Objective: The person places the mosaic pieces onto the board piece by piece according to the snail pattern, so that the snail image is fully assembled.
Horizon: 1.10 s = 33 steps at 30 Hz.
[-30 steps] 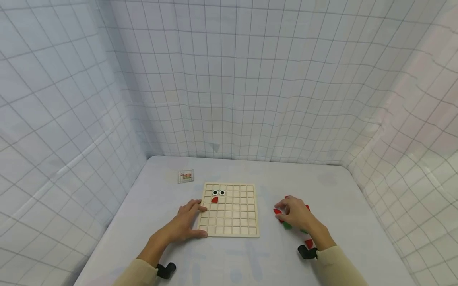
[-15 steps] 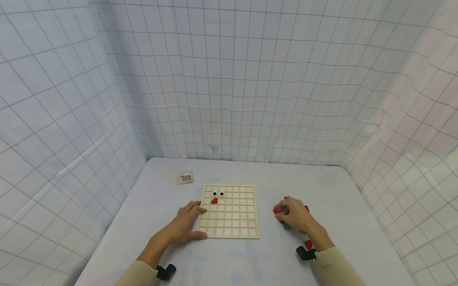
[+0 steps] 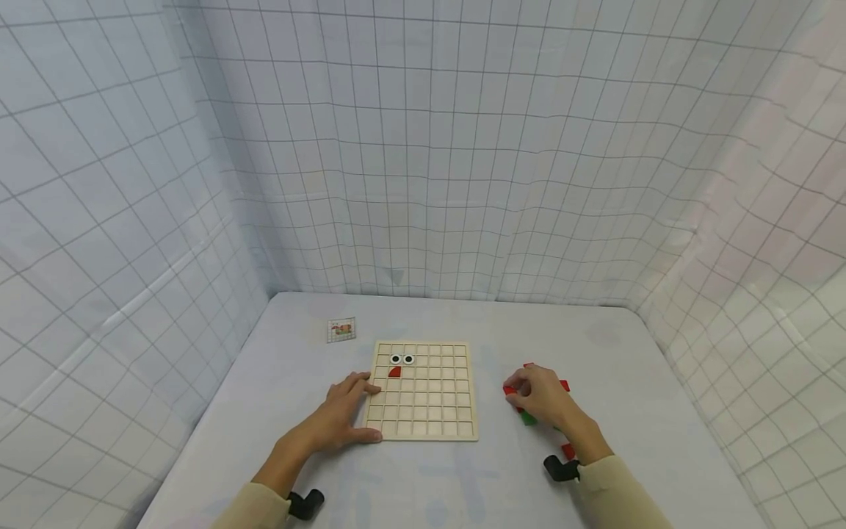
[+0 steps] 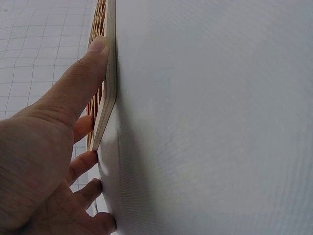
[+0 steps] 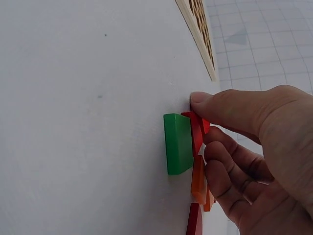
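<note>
A pale wooden grid board [image 3: 428, 411] lies in the middle of the table. Two round eye tiles [image 3: 402, 359] and a red quarter-round tile [image 3: 395, 372] sit in its upper left cells. My left hand [image 3: 340, 416] rests along the board's left side, fingers spread, thumb on the near corner. To the right of the board, my right hand [image 3: 547, 395] pinches a red tile [image 3: 510, 390] between thumb and index finger. Below it in the right wrist view are a green tile [image 5: 177, 144], another red tile [image 5: 195, 134] and an orange tile [image 5: 198, 180].
A small picture card [image 3: 341, 330] lies beyond the board on the left. More red tiles [image 3: 568, 451] lie around my right hand, partly covered by it. Grid-patterned white curtains [image 3: 429, 184] stand around the white table [image 3: 489, 485].
The head view has shifted slightly. The red tile at my right fingertips is a little more covered by the fingers. My left hand stays on the board.
</note>
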{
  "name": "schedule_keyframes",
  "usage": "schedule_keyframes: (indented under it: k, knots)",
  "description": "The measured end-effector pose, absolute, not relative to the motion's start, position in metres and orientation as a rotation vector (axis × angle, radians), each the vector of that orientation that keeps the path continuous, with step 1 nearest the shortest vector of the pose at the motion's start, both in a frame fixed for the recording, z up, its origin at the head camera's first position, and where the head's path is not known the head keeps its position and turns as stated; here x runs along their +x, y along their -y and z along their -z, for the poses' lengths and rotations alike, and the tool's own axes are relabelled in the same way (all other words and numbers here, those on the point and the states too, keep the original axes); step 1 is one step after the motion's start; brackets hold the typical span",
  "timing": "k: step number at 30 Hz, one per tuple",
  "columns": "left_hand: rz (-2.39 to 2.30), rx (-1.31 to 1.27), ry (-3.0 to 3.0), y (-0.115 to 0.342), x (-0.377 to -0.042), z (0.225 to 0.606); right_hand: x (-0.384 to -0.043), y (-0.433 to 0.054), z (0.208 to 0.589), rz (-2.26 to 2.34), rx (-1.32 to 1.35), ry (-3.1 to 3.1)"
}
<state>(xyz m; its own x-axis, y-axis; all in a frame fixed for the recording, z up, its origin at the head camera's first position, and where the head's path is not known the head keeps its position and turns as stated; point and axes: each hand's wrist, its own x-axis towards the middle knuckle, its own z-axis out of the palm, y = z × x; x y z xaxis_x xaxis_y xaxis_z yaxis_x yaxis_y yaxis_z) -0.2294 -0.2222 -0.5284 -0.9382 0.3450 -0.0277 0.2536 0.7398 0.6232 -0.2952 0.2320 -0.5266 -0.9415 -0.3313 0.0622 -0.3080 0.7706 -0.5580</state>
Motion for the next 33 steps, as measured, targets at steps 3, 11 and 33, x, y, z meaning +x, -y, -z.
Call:
schedule_keyframes:
  k: [3, 11, 33]
  knots:
    - [-0.970, 0.482, -2.798, 0.2228, -0.2299, 0.5294, -0.2953, -0.2313, 0.5264, 0.911, -0.513, -2.924]
    - [-0.965, 0.499, -2.804, 0.2233, -0.2305, 0.5301, -0.2969, -0.2294, 0.5269, 0.969, -0.467, -2.897]
    - [-0.973, 0.494, -2.801, 0.2217, -0.2290, 0.5291, -0.2985, -0.2273, 0.5274, 1.086, -0.469, -2.857]
